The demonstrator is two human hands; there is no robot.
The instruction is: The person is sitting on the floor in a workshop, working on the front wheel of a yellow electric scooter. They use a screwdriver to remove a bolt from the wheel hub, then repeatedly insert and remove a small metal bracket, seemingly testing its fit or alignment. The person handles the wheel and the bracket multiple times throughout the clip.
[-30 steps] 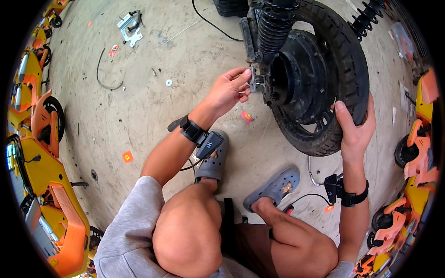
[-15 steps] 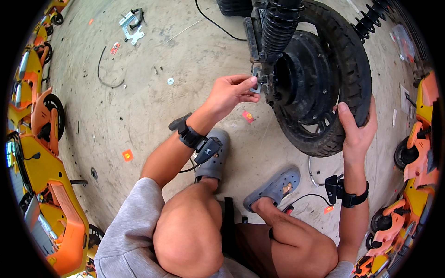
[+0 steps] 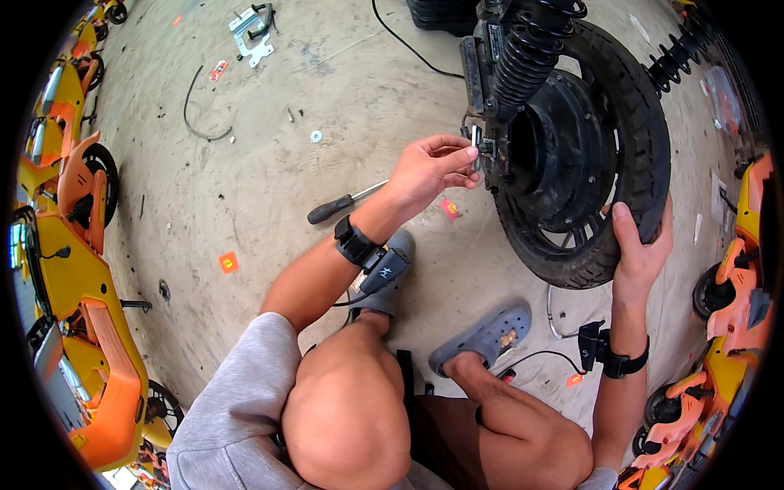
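Note:
A black wheel [image 3: 651, 135] with a treaded tyre and a wide hub [image 3: 563, 163] stands in front of me, slightly to the right. My right hand [image 3: 639, 253] is wrapped round the lower right of its tyre, thumb on the near side. Beside the axle end, my left hand [image 3: 434, 174] pinches a small flat metal plate [image 3: 476, 139] between thumb and fingers. The plate shows nearly edge-on, close against the axle; whether it touches is unclear. Above it rises a black swingarm end [image 3: 480, 77] next to a coil-spring shock absorber [image 3: 535, 65].
A screwdriver [image 3: 331, 209] lies behind my left wrist. A washer [image 3: 316, 136], a bent cable [image 3: 189, 110] and a metal bracket [image 3: 250, 39] are on the concrete floor. Yellow-orange scooters [image 3: 98, 327] line the left; others [image 3: 731, 302] stand at the right. A second shock absorber [image 3: 682, 53] hangs beyond the wheel.
The plate has turned from showing its flat face to nearly edge-on in my left hand. The view has shifted, and the screwdriver has come out from behind my left forearm. My right hand keeps its hold.

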